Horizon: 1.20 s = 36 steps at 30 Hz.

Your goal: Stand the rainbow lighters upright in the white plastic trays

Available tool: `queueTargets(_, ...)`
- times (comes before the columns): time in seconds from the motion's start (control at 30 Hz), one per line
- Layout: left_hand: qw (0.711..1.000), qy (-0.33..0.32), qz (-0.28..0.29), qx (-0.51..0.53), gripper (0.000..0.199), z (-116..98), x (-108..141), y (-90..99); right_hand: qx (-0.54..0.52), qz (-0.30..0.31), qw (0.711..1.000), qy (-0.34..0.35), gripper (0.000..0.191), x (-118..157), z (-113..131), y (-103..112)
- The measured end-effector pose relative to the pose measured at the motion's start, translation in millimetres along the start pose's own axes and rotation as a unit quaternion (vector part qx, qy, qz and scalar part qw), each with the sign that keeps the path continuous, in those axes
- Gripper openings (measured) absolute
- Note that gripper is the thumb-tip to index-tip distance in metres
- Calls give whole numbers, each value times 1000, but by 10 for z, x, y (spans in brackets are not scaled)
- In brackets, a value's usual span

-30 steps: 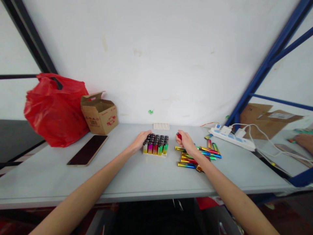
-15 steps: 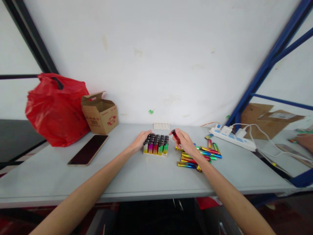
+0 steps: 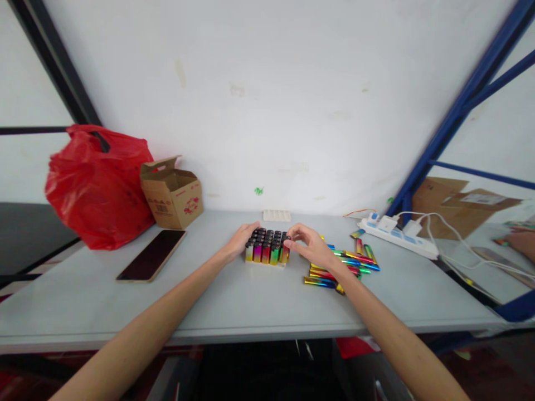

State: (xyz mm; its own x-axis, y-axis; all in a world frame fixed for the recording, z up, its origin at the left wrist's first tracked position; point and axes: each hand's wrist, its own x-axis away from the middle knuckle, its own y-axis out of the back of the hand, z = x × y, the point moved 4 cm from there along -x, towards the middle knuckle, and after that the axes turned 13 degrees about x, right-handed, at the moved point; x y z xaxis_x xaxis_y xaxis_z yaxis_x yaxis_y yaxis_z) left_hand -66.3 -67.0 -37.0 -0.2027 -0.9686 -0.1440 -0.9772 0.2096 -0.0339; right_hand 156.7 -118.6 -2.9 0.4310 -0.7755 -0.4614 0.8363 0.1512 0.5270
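Many upright lighters (image 3: pixel 266 254); left hand (image 3: pixel 239 240) alongside, grip unclear; right hand (image 3: pixel 310 245) pinching corner lighter (image 3: pixel 285 255).

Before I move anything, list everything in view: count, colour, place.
Standing lighters: many, multicoloured, black-topped, between the hands
Tray beneath: one, whitish
Loose lighters: several, metallic multicolour, table's right
Second tray: one, white, by wall
Phone: one, dark screen, table's left
Bag: one, red, far left
Box: one, brown, beside bag
Power strip: one, white, right
Table: one, grey
Wall: white, behind
Blue frame: right
Black frame: left
Cardboard: brown, beyond blue frame
Co-worker's hand: one, right edge
Left hand: one, bare, lighters' left side
Right hand: one, bare, lighters' right side
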Motion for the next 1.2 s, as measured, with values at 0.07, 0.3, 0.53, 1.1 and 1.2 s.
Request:
queueTargets(0.07,1000,-1,2,-3,48,3,-4,2,22,0,1000,11,31,1,36,4)
queueTargets(0.3,1000,-2,2,-13,50,-1,-4,3,123,-5,991,55,30,15,179,23)
queueTargets(0.53,1000,-3,0,-21,48,-35,2,-10,151,11,985,88,26,35,146,-25)
queueTargets(1.1,999,-40,-15,-29,74,-86,-8,31,155,-33,986,50,28,6,47,146)
queueTargets(1.2,998,-48,7,-39,75,-196,-9,69,197,-69,978,3,25,-154,-214,275)
